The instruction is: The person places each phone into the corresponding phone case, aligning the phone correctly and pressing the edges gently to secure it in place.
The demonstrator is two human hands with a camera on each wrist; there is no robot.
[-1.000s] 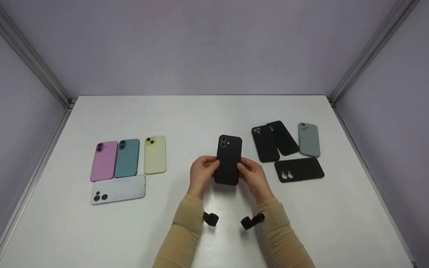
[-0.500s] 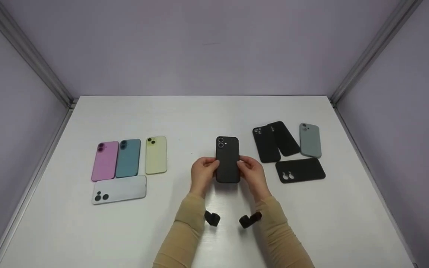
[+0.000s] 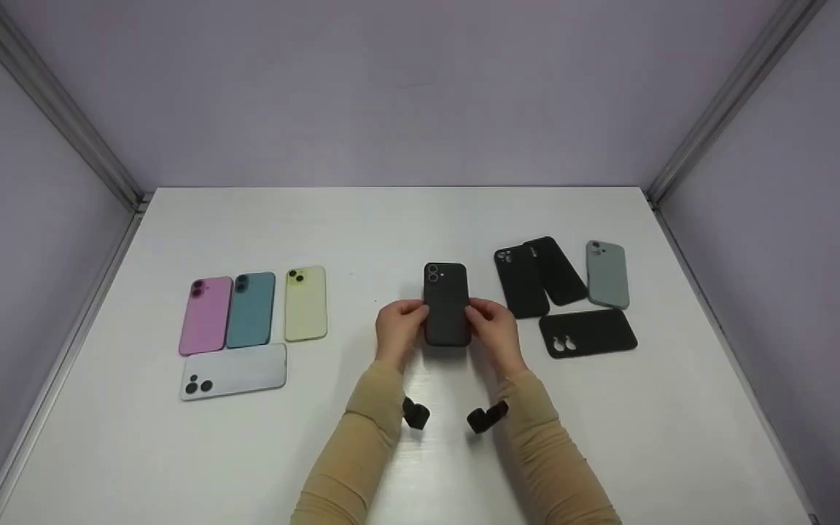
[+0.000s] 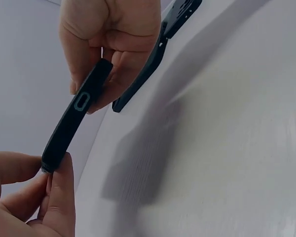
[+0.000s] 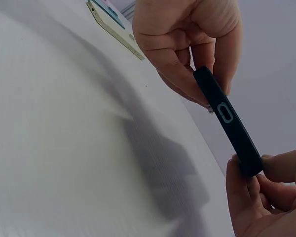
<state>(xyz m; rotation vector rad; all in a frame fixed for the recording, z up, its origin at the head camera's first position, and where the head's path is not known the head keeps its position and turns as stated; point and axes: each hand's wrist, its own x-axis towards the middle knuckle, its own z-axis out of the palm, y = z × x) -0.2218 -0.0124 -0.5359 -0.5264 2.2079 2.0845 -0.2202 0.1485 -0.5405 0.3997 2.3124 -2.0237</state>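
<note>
In the head view a black phone case (image 3: 446, 313) is held above the middle of the white table, camera end away from me. Dark lenses with rings show at its camera cutouts, so a phone seems to sit inside. My left hand (image 3: 399, 332) pinches its left long edge between thumb and fingers, and my right hand (image 3: 496, 335) pinches the right edge the same way. Both wrist views look at the lower end of the case (image 4: 74, 121), where an oval port slot shows. Its screen side is hidden in the head view.
Left lie a pink phone (image 3: 205, 317), a teal phone (image 3: 251, 313), a yellow phone (image 3: 306, 306) and a white phone (image 3: 241, 370). To the right, two black cases (image 3: 522, 284) overlap, beside a grey-green case (image 3: 607, 277) and a sideways black case (image 3: 599, 333). Walls enclose the table.
Both hands have moved slightly away from me with the black case. It was tilted a second ago and stands straighter now, looking shorter from above. The other phones and cases stay put.
</note>
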